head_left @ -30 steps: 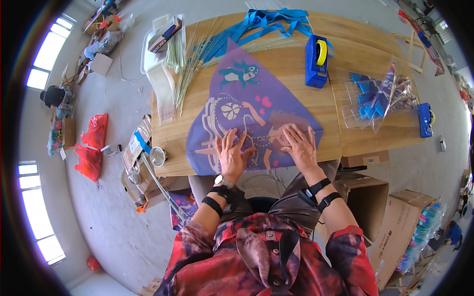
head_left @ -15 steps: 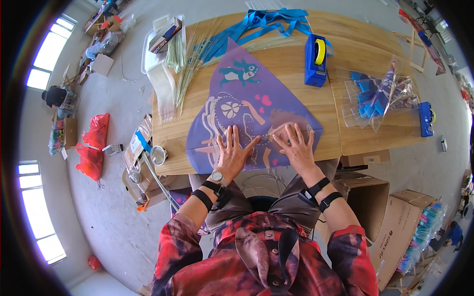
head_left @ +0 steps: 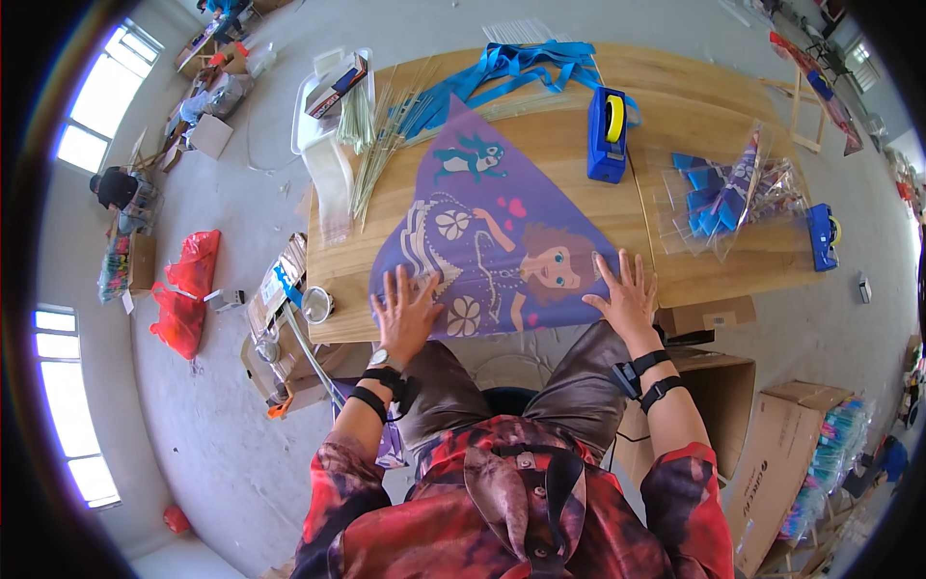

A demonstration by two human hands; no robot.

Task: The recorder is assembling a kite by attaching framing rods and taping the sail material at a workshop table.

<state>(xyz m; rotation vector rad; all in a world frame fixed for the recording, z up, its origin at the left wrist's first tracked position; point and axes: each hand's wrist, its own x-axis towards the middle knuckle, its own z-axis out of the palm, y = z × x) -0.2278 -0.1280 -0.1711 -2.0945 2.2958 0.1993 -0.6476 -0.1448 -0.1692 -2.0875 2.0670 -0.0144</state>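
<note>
Two-handed, apparently smoothing the purple triangular sheet (head_left: 490, 227) at the near edge of the wooden table (head_left: 694, 111), resting left hand (head_left: 405, 317) and right hand (head_left: 627, 302) by the sheet's near corners, holding fingers wide, gripping nothing, and probably needing even, outward pressure next.

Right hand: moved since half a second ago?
Yes, to the right: the right hand has shifted rightward relative to the blue tape dispenser.

Flat purple printed triangular sheet (head_left: 490, 236)
</note>
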